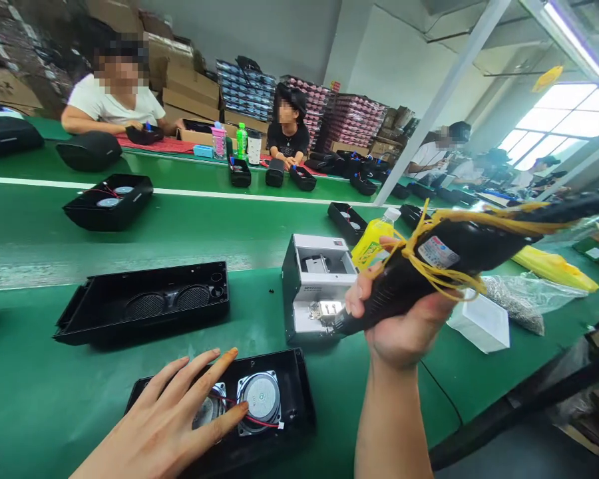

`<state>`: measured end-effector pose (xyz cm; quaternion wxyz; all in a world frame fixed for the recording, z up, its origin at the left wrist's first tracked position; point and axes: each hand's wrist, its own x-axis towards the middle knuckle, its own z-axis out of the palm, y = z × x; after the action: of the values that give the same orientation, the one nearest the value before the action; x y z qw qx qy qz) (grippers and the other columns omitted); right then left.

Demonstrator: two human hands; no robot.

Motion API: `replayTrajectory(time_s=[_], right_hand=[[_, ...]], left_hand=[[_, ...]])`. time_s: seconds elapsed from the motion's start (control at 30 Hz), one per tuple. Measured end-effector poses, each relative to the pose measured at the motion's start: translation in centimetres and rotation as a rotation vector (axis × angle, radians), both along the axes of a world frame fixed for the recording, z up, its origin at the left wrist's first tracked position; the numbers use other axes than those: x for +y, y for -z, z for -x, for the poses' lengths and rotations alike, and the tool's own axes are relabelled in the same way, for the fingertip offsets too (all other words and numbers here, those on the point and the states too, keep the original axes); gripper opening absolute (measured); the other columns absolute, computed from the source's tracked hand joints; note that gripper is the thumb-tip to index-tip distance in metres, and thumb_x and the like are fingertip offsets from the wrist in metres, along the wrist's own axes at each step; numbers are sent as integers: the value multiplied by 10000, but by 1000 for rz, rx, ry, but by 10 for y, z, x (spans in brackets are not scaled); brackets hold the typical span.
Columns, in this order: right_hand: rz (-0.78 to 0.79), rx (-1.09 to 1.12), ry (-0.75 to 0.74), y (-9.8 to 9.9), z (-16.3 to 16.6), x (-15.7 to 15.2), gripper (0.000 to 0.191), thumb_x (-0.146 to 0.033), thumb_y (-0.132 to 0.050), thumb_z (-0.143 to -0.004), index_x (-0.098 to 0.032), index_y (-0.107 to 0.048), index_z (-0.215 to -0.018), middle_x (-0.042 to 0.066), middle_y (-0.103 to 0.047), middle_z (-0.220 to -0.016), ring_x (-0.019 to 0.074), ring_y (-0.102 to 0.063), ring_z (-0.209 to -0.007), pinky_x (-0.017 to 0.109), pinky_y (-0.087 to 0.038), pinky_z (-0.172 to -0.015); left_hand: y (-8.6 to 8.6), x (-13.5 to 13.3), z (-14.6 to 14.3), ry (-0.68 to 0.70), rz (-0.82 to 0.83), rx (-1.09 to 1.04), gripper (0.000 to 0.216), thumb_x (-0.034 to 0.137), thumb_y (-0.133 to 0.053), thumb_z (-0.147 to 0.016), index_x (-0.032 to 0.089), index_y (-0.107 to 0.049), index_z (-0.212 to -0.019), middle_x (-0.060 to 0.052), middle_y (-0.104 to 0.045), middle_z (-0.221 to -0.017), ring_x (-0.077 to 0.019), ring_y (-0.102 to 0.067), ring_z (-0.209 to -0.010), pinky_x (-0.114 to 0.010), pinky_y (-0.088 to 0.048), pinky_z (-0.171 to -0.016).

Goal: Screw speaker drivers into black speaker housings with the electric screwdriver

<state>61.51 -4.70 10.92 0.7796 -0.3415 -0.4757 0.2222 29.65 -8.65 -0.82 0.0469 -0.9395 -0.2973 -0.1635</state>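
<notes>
My left hand (180, 412) lies spread across a black speaker housing (299, 392), fingers apart, partly covering one of two round speaker drivers. The other driver (261, 397) shows its silver back, with a red-and-black wire and a white plug beside it. My right hand (404, 326) is wrapped round a black electric screwdriver (394, 286) bound with yellow cord. It points down and left at the front of a white-and-grey screw feeder (299, 293); whether the tip touches it, I cannot tell. An open black housing (150, 299) with two grilles rests behind my left hand.
A yellow bottle (377, 236) stands behind the feeder. To the right are a white plastic box (482, 322) and a bag of screws (516, 306). Another housing (110, 199) is on the green belt (219, 226). Several co-workers sit across it; a slanted white post (429, 113) rises there.
</notes>
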Motion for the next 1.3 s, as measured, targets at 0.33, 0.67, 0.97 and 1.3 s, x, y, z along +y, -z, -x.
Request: replayTrajectory(time_s=[0.33, 0.67, 0.97, 1.3], right_hand=[[-68, 45, -143, -22, 14, -20, 670, -841, -695, -904, -233, -790, -1169, -50, -583, -674, 103, -459, -398, 233, -387, -351], [92, 154, -404, -8, 87, -9, 644, -872, -689, -888, -258, -755, -1070, -69, -553, -612, 105, -453, -361, 226, -370, -334], [151, 122, -562, 25, 102, 7, 658, -881, -636, -926, -280, -776, -1156, -55, -599, -663, 102, -507, -394, 212, -435, -370], [185, 50, -571, 33, 103, 12, 730, -912, -587, -928, -243, -720, -1189, -48, -602, -652, 121, -513, -389, 242, -430, -379]], left_hand=[[-20, -8, -8, -28, 100, 68, 1057, 124, -701, -585, 470, -536, -1570, -70, -251, -1868, -444, -452, -1599, -689, -444, -1219], [-25, -5, -8, 4, 363, 75, 822, 385, -793, -903, 482, -459, -1648, -160, -242, -1859, -535, -354, -1648, -864, -377, -1217], [-35, -2, -9, 4, 411, 86, 712, 508, -717, -982, 464, -464, -1646, -131, -260, -1860, -501, -378, -1645, -834, -359, -1256], [-35, -3, -8, 12, 412, 77, 728, 499, -732, -965, 430, -476, -1643, -131, -262, -1855, -491, -380, -1625, -813, -324, -1269]])
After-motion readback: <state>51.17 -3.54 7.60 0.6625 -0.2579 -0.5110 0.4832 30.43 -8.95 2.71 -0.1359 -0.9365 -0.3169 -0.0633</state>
